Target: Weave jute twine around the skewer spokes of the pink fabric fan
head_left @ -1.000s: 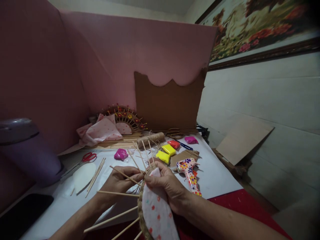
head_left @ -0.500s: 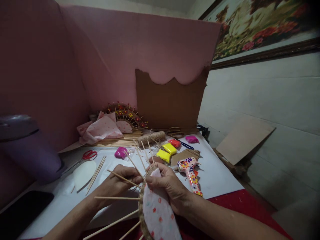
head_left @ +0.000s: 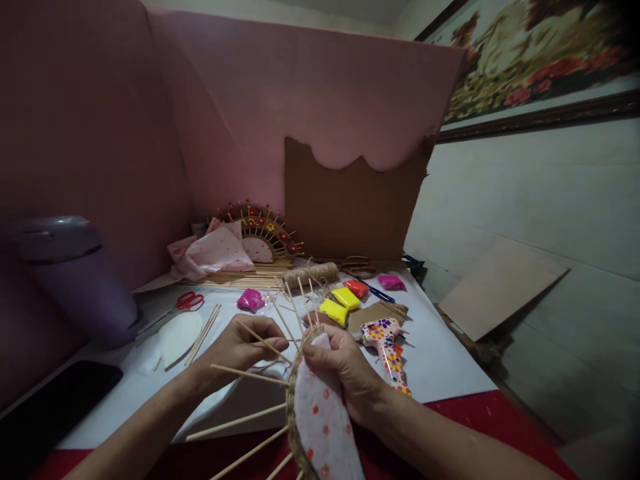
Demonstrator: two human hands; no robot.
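Both my hands hold a half-round craft piece (head_left: 320,420): a panel covered in white flowered cloth, edged with jute twine, with several wooden skewers (head_left: 235,421) sticking out like rays. My right hand (head_left: 345,373) grips the top of the cloth panel, fingers closed. My left hand (head_left: 240,350) is closed among the upper skewers at the twine rim. The piece stands on edge over the red surface (head_left: 450,407) at the near side.
On the white sheet (head_left: 440,367) lie a flowered glue gun (head_left: 385,347), yellow (head_left: 333,311), red and pink clay packs, a twine spool (head_left: 310,275), red scissors (head_left: 187,301), loose skewers and a white oval. A finished fan piece (head_left: 260,233), pink cloth and cardboard stand behind; a purple jug (head_left: 80,280) and dark phone (head_left: 50,413) are left.
The view has shifted, so everything sits a little further right. My hands and the piece keep the same grip, with the left fingers slightly shifted among the skewers.
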